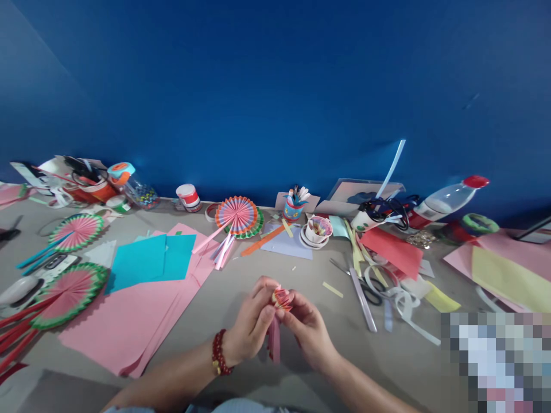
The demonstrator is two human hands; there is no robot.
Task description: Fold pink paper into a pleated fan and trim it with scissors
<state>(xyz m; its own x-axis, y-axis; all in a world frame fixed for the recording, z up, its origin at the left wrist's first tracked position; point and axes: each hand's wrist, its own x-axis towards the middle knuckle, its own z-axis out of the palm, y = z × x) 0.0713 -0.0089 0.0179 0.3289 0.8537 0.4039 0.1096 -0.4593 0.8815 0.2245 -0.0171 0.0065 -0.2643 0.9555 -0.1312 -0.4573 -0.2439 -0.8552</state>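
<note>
Folded pink paper (274, 338), pinched between both hands (278, 312)

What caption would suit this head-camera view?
Left hand and right hand hold pleated paper among paper fans and turquoise sheets.

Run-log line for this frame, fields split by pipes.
both hands on pleated pink paper | pink sheets at left | scissors on table at right

Clear red-capped bottle (447, 198) near blue wall (267, 103).
</note>
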